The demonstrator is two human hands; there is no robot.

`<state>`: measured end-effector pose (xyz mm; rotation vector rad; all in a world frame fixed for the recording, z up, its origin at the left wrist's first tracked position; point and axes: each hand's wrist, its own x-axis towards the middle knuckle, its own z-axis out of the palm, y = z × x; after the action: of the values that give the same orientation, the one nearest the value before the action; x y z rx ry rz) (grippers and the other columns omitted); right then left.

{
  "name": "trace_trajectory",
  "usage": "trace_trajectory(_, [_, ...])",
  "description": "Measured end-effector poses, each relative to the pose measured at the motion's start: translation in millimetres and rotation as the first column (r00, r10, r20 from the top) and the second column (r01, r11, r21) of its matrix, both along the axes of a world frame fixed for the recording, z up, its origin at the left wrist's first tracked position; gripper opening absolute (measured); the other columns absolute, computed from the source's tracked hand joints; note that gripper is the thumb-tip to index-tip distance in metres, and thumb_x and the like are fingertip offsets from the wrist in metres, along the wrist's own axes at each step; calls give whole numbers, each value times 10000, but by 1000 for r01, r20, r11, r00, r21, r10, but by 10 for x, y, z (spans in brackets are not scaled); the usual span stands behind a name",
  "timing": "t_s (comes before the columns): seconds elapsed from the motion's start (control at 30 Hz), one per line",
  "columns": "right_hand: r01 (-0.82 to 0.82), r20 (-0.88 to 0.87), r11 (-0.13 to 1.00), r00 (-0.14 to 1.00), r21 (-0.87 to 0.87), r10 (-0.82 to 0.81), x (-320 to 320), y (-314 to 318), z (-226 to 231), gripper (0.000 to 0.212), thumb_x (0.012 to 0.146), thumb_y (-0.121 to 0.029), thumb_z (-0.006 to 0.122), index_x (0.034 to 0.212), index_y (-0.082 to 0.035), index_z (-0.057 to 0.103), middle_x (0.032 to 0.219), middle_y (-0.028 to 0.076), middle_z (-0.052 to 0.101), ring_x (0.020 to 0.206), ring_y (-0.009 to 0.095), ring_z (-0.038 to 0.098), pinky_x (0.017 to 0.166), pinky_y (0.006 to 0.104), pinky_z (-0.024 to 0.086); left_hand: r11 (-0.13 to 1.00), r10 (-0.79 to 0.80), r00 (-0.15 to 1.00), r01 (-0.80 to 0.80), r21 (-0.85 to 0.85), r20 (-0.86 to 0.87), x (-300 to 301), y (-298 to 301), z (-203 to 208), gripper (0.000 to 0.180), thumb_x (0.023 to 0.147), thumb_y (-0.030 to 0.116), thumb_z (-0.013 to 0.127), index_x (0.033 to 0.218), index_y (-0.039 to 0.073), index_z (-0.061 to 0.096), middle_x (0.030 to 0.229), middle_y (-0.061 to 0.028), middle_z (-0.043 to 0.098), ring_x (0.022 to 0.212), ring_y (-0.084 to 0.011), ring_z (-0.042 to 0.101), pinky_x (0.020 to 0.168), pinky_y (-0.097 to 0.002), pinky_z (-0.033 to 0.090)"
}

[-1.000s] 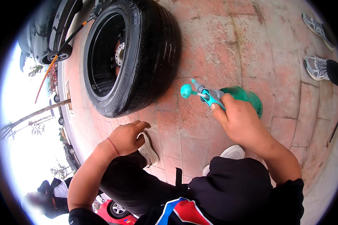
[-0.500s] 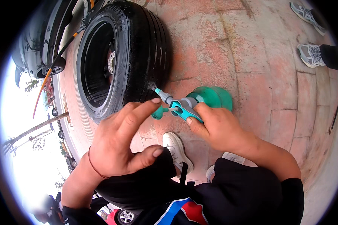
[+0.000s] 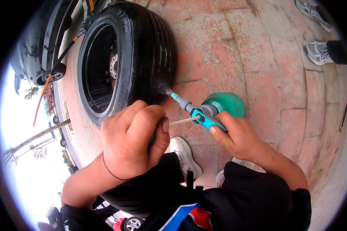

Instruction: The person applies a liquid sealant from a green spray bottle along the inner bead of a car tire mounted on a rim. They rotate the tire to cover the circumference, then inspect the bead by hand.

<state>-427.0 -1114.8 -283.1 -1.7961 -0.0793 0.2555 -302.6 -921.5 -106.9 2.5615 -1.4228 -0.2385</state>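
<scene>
My right hand (image 3: pixel 239 134) grips the teal-and-grey handle of a pump sprayer (image 3: pixel 224 104), whose green translucent bottle hangs behind it. Fine spray leaves the nozzle toward the tread of a wet black tire (image 3: pixel 150 54) on a wheel, which stands upright at the left. My left hand (image 3: pixel 136 136) is closed around the knob of the sprayer's pump rod (image 3: pixel 185 121). The pale rod is pulled well out of the pump body; the knob is mostly hidden by my fingers.
Red paving bricks (image 3: pixel 262 92) cover the ground. Another person's grey sneakers (image 3: pixel 318 53) stand at the far right. A black-and-orange hose (image 3: pixel 61 54) runs past a dark car (image 3: pixel 42 38) at the far left. My white shoe (image 3: pixel 185 156) is below the sprayer.
My left hand, open beside the knob before, has closed on it, and the pump rod now sticks out much farther. The sprayer has shifted slightly right and down, still spraying.
</scene>
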Motion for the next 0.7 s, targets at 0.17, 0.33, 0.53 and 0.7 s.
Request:
trace_trajectory(0.17, [-10, 157, 1000, 987, -12, 11, -74, 87, -84, 293, 950, -294, 659, 973, -24, 546, 720, 178, 626, 644, 395, 627, 572, 500, 469, 997, -70, 989, 63, -55, -132, -409, 179, -442, 411, 787, 14, 736, 1167, -13, 582, 852, -128, 529, 628, -263, 543, 510, -368, 432])
trace_trajectory(0.33, [-118, 90, 989, 988, -84, 125, -111, 10, -7, 292, 944, -284, 664, 1023, -21, 565, 782, 202, 641, 724, 432, 636, 621, 500, 471, 992, -106, 963, 120, 42, -249, -377, 161, -576, 450, 771, 71, 726, 1202, 27, 602, 895, -115, 517, 691, -279, 606, 580, -377, 504])
trace_trajectory(0.53, [-58, 60, 988, 996, -143, 67, 350, -617, 51, 285, 991, -282, 612, 972, 1, 589, 752, 167, 604, 669, 379, 580, 624, 454, 456, 997, 67, 912, -76, -6, -406, 473, -167, -122, 231, 941, 74, 639, 1145, 1, 557, 1022, -101, 587, 818, -176, 552, 740, -310, 456])
trace_trajectory(0.7, [-65, -78, 992, 995, -113, 56, 1097, -985, 508, 415, 998, -384, 583, 912, 21, 599, 753, 178, 597, 704, 338, 586, 667, 445, 469, 956, 145, 923, -223, -190, -355, 1004, -399, 303, 194, 949, 50, 559, 1135, -2, 572, 1042, -49, 574, 903, -121, 523, 837, -249, 444])
